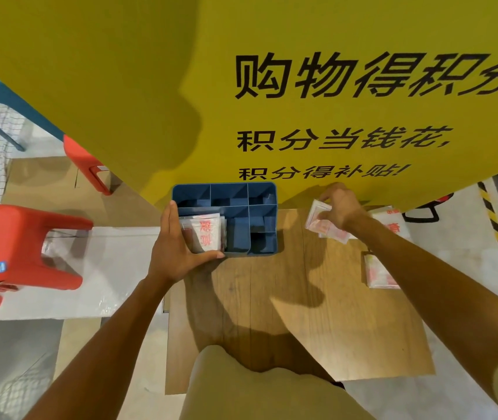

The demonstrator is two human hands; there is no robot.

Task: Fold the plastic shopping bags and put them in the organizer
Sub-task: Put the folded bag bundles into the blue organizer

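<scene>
Left hand (178, 250) gripped the near-left corner of the blue organizer (260, 192), fingers up the left wall and thumb along the near edge, probably to brace it while bags went in. Folded bags (207, 233) already sat in its near-left compartment, stacked flat with red print showing; the other compartments looked unfilled, though some were in shadow.

Right hand (340, 207) reached to the far right of the table (272, 313) and curled its fingers round a folded bag (317, 221) atop a small stack, likely picking up the next one for the organizer. Exact pinch was hard to read, since the back of the hand hid the fingertips. Another folded stack (381, 272) lay nearer on the right edge of the table, well apart from the organizer. More printed bag material (394, 227) showed just beyond the right wrist.

A yellow sign (302, 86) with black characters stood behind the organizer. Red stools (23, 247) lay left of the table.

Judgement: folding seemed mostly done and the work was at the loading stage, with several stacks left to move across.
</scene>
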